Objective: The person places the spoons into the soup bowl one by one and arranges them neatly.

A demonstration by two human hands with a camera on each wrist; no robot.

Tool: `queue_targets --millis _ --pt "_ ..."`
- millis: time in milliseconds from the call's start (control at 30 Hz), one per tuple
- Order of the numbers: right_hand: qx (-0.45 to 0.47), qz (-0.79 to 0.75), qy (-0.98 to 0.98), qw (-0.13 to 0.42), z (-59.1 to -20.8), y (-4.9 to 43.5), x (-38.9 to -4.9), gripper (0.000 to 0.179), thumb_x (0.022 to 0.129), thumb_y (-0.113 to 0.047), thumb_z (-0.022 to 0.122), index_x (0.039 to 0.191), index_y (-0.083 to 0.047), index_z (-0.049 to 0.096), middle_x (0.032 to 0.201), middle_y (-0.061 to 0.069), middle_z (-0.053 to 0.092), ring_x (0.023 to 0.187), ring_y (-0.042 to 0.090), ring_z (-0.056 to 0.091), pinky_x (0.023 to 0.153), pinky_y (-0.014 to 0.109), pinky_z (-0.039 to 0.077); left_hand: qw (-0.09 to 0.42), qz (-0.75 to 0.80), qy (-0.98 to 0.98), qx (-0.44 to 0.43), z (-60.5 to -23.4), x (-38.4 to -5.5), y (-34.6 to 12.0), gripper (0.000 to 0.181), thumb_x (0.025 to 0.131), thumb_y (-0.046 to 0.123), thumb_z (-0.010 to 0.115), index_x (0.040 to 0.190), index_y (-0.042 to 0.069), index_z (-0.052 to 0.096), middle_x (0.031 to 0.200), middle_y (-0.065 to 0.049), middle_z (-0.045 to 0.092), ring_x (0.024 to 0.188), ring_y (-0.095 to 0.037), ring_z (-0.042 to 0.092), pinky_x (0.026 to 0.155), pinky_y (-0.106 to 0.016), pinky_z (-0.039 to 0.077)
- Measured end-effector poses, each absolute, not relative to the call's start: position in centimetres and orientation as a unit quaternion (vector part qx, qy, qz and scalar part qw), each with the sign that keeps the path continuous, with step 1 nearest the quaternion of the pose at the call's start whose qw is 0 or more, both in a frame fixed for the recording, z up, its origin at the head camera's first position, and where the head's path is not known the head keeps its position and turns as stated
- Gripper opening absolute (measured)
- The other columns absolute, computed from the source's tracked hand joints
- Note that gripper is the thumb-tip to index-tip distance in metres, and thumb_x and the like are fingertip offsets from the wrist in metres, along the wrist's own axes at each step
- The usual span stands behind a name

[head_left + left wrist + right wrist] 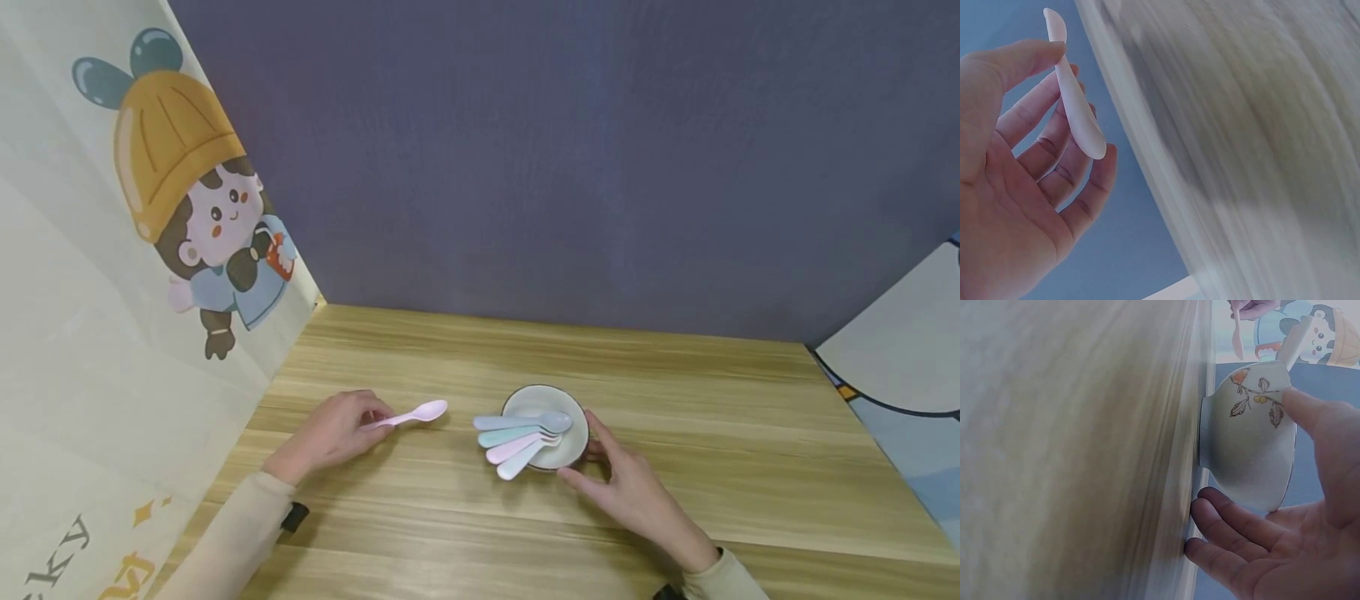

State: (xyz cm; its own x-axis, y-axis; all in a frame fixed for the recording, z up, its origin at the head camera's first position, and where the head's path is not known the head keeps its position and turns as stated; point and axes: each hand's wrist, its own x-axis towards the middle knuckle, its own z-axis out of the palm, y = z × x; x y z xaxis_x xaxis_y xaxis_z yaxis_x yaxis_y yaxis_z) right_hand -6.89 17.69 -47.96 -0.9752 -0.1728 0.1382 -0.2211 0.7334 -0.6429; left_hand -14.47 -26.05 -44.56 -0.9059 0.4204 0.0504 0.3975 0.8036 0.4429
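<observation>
My left hand (pixel 371 421) pinches the handle of a pale pink spoon (pixel 422 412) and holds it just over the wooden table (pixel 712 467), bowl end pointing right. In the left wrist view the spoon (pixel 1079 115) lies between the thumb and the fingers (pixel 1041 147). A small white bowl (pixel 543 402) stands to its right. Several pastel spoons (pixel 517 435) rest in it, their handles fanning out to the left. My right hand (pixel 600 458) touches the bowl's near right side with relaxed fingers. The right wrist view shows the thumb (pixel 1300 406) pressing the leaf-patterned bowl (pixel 1241 434).
A cream panel with a cartoon child in a yellow hat (pixel 195 192) walls off the left side. A dull purple wall (pixel 562 167) stands behind the table, and another printed panel (pixel 907 367) closes the right.
</observation>
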Motion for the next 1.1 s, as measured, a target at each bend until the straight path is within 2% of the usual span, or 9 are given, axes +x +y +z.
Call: queue_targets --millis 300,800,1100 --pt "0.100 0.354 -0.929 0.031 -48.1 17.6 -6.8 0.101 0.089 -0.051 0.084 0.165 -0.004 0.036 0.119 0.004 0.080 0.115 0.028 0.076 0.109 0.063 0.050 0.033 0.229 0.949 0.215 -44.5 -14.5 -25.5 0.008 0.095 0.023 0.079 0.101 0.021 0.082 0.083 0.013 0.067 0.073 -0.004 0.057 0.068 -0.026 0.049" --pt "0.096 0.354 -0.930 0.028 -48.0 17.6 -6.8 0.101 0.090 -0.052 0.083 0.165 -0.005 0.036 0.119 0.003 0.081 0.116 0.029 0.076 0.108 0.062 0.050 0.000 0.240 0.940 0.241 -44.2 -14.9 -24.6 0.008 0.093 0.021 0.079 0.100 0.019 0.083 0.082 0.014 0.066 0.072 -0.002 0.057 0.067 -0.024 0.049" --pt "0.096 0.353 -0.930 0.030 -48.0 17.6 -6.8 0.101 0.090 -0.052 0.083 0.165 -0.006 0.036 0.118 0.002 0.081 0.115 0.028 0.076 0.106 0.061 0.052 0.011 0.232 0.942 0.241 -43.8 -15.1 -23.7 0.008 0.094 0.023 0.079 0.101 0.022 0.083 0.082 0.014 0.067 0.071 -0.001 0.056 0.067 -0.024 0.049"
